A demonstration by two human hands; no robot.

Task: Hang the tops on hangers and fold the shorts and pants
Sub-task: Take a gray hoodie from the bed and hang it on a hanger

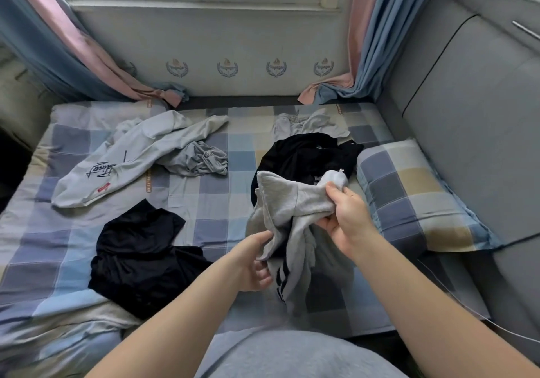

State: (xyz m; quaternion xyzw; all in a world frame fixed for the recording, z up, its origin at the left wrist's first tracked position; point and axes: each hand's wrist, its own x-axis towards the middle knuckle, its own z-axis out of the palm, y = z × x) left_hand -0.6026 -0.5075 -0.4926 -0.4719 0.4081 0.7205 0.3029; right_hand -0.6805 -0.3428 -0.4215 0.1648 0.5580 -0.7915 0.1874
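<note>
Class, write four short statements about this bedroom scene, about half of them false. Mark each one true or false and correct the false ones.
1. The left hand and the right hand both hold the grey garment. True.
2. The checked pillow lies on the left side of the bed. False: it lies on the right side.
3. A black garment lies on the bed, left of the left hand. True.
4. The grey pants with script lettering are neatly folded. False: they lie crumpled and unfolded.

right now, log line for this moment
left hand: pinches grey striped garment | right hand: grips same garment | garment: held over bed | not folded
</note>
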